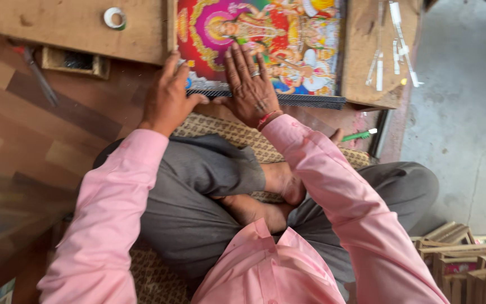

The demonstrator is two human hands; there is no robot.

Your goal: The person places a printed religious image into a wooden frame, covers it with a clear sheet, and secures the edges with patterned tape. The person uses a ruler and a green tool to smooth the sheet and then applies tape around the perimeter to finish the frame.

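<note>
One colourful picture [265, 39] lies on the bench [74, 22]. Right hand [251, 90] rests flat on it, fingers spread. Left hand [167, 101] grips its edge; one tape roll [114, 17] lies nearby.

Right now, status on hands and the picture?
Left hand grips colourful print's lower-left edge. Right hand flat on it. Wooden boards flank both sides.

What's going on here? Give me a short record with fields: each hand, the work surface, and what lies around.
left hand: grips the lower left corner of the colourful picture print
right hand: flat, palm down on the print, ring on one finger
surface: low wooden board on the floor
nearby: tape roll, green toothbrush, stacked wooden frames
posture: seated cross-legged on a woven mat
</note>
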